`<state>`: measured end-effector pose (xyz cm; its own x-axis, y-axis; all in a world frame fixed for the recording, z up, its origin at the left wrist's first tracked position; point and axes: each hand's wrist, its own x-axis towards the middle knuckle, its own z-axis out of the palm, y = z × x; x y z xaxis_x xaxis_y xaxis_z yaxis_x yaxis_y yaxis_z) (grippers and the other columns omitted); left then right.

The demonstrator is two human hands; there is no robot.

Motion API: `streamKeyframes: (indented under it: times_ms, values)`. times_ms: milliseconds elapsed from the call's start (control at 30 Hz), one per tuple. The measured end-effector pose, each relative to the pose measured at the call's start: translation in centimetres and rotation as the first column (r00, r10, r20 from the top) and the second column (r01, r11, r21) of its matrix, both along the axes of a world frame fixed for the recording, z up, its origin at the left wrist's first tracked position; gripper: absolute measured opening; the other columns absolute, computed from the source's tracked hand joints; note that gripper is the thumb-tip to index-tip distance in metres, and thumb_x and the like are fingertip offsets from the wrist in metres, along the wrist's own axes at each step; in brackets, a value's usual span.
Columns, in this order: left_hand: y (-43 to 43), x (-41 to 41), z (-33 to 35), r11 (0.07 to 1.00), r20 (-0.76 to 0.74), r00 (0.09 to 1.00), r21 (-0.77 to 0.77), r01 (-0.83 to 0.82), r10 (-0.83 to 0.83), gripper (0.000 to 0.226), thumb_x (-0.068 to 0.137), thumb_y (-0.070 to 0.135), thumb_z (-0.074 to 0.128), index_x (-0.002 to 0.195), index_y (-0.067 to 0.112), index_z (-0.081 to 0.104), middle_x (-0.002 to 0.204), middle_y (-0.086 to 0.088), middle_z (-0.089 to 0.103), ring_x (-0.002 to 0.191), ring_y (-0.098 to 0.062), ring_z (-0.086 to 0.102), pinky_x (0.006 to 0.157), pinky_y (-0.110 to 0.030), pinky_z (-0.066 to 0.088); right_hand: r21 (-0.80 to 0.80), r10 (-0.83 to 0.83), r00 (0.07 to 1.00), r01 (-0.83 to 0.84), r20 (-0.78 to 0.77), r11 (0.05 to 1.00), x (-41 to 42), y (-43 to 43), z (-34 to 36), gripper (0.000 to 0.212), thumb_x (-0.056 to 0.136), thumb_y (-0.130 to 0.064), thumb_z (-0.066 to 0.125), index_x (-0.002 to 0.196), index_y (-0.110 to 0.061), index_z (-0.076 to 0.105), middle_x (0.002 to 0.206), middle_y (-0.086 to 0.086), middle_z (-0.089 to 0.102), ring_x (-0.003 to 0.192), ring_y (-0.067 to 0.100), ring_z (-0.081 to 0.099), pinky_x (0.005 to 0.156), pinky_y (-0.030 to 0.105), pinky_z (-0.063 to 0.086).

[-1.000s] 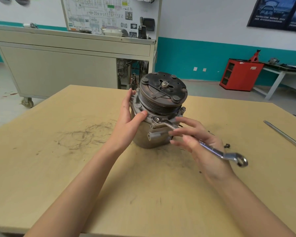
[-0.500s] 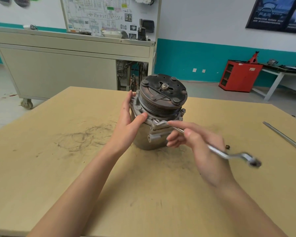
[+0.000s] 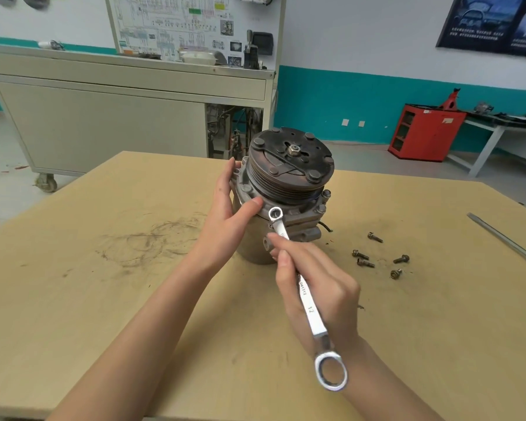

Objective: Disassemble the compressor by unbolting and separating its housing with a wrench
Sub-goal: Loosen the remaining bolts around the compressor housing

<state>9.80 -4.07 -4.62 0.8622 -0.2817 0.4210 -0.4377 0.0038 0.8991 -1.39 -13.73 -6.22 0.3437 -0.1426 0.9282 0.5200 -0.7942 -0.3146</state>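
The compressor (image 3: 289, 177) stands upright on the wooden table (image 3: 104, 299), its dark pulley and clutch plate on top. My left hand (image 3: 230, 214) grips its left side, thumb on the housing flange. My right hand (image 3: 316, 287) holds a silver ring wrench (image 3: 308, 308) marked 12. The wrench's far ring sits on a bolt at the front of the flange, and its handle points back toward me. Two more bolts (image 3: 324, 202) stick up at the flange's right side.
Several loose bolts (image 3: 365, 259) lie on the table right of the compressor. A long metal rod (image 3: 507, 241) lies near the right edge. Behind the table stand a grey wheeled cabinet (image 3: 104, 123) and a red cabinet (image 3: 422, 132).
My right hand swung the wrench handle from pointing right to pointing toward me, its ring staying at the front flange bolt. The loose bolts came into view. My left hand stayed put.
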Motion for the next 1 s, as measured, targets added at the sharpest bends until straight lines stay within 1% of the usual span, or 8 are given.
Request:
streamKeyframes:
  times_ms: [100, 267, 500, 633, 733, 800, 900, 1000]
  values:
    - [0.0, 0.1, -0.1, 1.000, -0.003, 1.000, 0.006, -0.005, 0.005, 0.067, 0.098, 0.017, 0.052, 0.152, 0.027, 0.015, 0.147, 0.019, 0.027, 0.127, 0.011, 0.029, 0.099, -0.002, 0.027, -0.025, -0.088, 0.996, 0.089, 0.034, 0.996, 0.0, -0.4, 0.0, 0.024, 0.089, -0.011, 0.053, 0.093, 0.000, 0.073, 0.071, 0.006, 0.069, 0.058, 0.013, 0.061, 0.061, 0.018, 0.051]
    - [0.0, 0.1, -0.1, 1.000, -0.001, 1.000, -0.002, -0.004, 0.004, 0.068, 0.097, 0.018, 0.052, 0.153, 0.026, 0.014, 0.150, 0.017, 0.025, 0.131, 0.008, 0.027, 0.105, -0.011, 0.027, -0.088, -0.144, 0.988, 0.148, 0.049, 0.985, -0.1, -0.3, -0.5, 0.021, 0.087, -0.009, 0.056, 0.095, 0.002, 0.073, 0.071, 0.005, 0.069, 0.055, 0.013, 0.062, 0.059, 0.020, 0.052]
    - [-0.1, 0.2, -0.2, 1.000, -0.002, 1.000, 0.001, -0.002, 0.002, 0.067, 0.097, 0.018, 0.052, 0.152, 0.028, 0.014, 0.148, 0.017, 0.026, 0.126, 0.012, 0.031, 0.099, -0.003, 0.027, 0.155, 0.097, 0.991, -0.083, -0.087, 0.984, -0.3, -0.8, -0.1, 0.024, 0.086, -0.013, 0.054, 0.099, -0.005, 0.073, 0.079, 0.003, 0.072, 0.070, 0.007, 0.067, 0.070, 0.015, 0.052]
    - [0.0, 0.1, -0.2, 1.000, -0.006, 1.000, -0.014, 0.006, -0.006, 0.068, 0.097, 0.018, 0.052, 0.152, 0.029, 0.014, 0.151, 0.017, 0.025, 0.133, 0.007, 0.027, 0.110, -0.018, 0.025, 0.513, 0.688, 0.696, -0.522, -0.206, 0.682, 0.5, -5.2, 0.7, 0.026, 0.089, -0.012, 0.050, 0.104, -0.017, 0.071, 0.085, 0.001, 0.072, 0.079, 0.017, 0.069, 0.075, 0.024, 0.053]
    - [0.0, 0.1, -0.3, 1.000, -0.006, 1.000, -0.010, 0.004, -0.004, 0.067, 0.098, 0.019, 0.052, 0.152, 0.029, 0.013, 0.148, 0.019, 0.026, 0.130, 0.010, 0.029, 0.106, -0.009, 0.027, 0.745, 0.887, 0.405, -0.518, -0.220, 0.421, 2.3, -8.8, 2.7, 0.034, 0.087, -0.006, 0.049, 0.109, -0.018, 0.072, 0.093, 0.012, 0.073, 0.084, 0.023, 0.069, 0.076, 0.029, 0.054]
    - [0.0, 0.1, -0.3, 1.000, -0.009, 1.000, -0.014, 0.007, -0.007, 0.067, 0.098, 0.019, 0.052, 0.152, 0.029, 0.014, 0.147, 0.019, 0.026, 0.122, 0.018, 0.032, 0.096, 0.002, 0.028, 0.807, 0.918, 0.321, -0.463, -0.232, 0.366, 3.4, -10.0, 3.6, 0.033, 0.085, -0.007, 0.048, 0.107, -0.014, 0.072, 0.095, 0.015, 0.073, 0.086, 0.024, 0.070, 0.076, 0.028, 0.055]
    - [0.0, 0.2, -0.5, 1.000, -0.008, 1.000, -0.019, 0.016, -0.016, 0.067, 0.098, 0.018, 0.051, 0.152, 0.028, 0.014, 0.146, 0.020, 0.025, 0.115, 0.028, 0.028, 0.090, 0.006, 0.028, 0.795, 0.897, 0.386, -0.463, -0.216, 0.391, 4.0, -10.0, 4.1, 0.031, 0.087, -0.011, 0.046, 0.095, -0.009, 0.076, 0.088, 0.015, 0.073, 0.080, 0.025, 0.071, 0.071, 0.028, 0.056]
    - [0.0, 0.2, -0.4, 1.000, -0.008, 1.000, -0.011, 0.011, -0.011, 0.067, 0.098, 0.018, 0.052, 0.151, 0.029, 0.014, 0.147, 0.021, 0.025, 0.122, 0.020, 0.032, 0.092, 0.006, 0.028, 0.650, 0.737, 0.639, -0.467, -0.219, 0.599, 2.5, -8.4, 4.0, 0.025, 0.090, -0.022, 0.052, 0.090, -0.013, 0.076, 0.080, 0.011, 0.074, 0.073, 0.026, 0.071, 0.066, 0.027, 0.056]
